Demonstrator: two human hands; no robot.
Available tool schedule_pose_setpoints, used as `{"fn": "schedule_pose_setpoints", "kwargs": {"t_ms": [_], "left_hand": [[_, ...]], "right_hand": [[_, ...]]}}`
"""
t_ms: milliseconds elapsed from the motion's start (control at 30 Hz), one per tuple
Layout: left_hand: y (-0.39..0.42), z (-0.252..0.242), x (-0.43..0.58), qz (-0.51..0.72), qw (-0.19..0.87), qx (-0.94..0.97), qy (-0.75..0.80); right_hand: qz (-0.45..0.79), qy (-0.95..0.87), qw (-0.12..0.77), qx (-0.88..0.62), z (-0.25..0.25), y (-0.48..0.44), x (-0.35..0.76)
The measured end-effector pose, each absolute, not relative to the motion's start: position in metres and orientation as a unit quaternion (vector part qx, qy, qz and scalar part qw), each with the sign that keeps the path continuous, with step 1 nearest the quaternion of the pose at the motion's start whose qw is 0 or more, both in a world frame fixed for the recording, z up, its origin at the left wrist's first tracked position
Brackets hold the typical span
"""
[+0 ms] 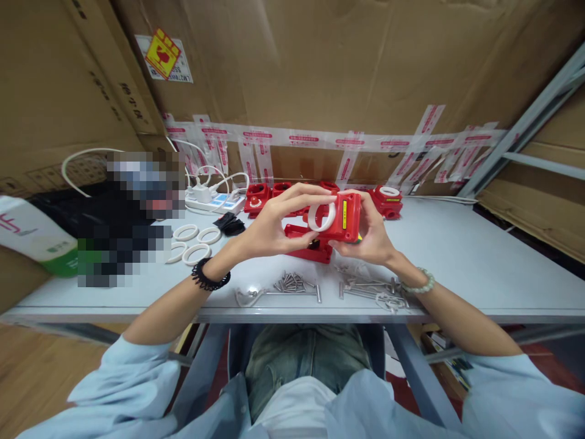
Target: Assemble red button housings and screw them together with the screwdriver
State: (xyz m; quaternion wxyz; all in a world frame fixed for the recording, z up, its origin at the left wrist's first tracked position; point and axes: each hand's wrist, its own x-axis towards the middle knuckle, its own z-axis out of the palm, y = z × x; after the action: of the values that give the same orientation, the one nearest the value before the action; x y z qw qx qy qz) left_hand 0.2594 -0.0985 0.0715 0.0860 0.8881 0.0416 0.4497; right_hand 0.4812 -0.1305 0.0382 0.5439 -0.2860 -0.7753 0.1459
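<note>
My left hand (286,221) is closed on a white ring (312,218), with the thumb below and the fingers above. The ring is against the left side of a red housing (346,213) with a yellow label; I cannot tell whether it is seated. Around the right side of that housing wraps my right hand (372,231), holding it above the table. Just below and behind lies another red part, an open case (313,251), partly hidden by my hands.
Several white rings (196,255) lie at the left beside a black packet (230,224). Small screws (291,281) and metal T-shaped rods (370,288) are near the front edge. Red housings (257,198) line the back by a power strip (214,200). Cardboard (320,67) walls the rear.
</note>
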Motion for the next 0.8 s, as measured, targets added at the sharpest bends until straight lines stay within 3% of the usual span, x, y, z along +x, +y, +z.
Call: {"fn": "schedule_pose_setpoints", "kwargs": {"t_ms": [300,800], "left_hand": [[-0.1005,0.0703,0.2618,0.477,0.076,0.871,0.094],[-0.0995,0.0686,0.2612,0.444,0.042,0.894,0.052]], "right_hand": [[0.153,-0.78,0.55,-0.256,0.0377,-0.1316,0.4796],[0.138,-0.783,0.557,-0.239,0.032,-0.1252,0.4809]]}}
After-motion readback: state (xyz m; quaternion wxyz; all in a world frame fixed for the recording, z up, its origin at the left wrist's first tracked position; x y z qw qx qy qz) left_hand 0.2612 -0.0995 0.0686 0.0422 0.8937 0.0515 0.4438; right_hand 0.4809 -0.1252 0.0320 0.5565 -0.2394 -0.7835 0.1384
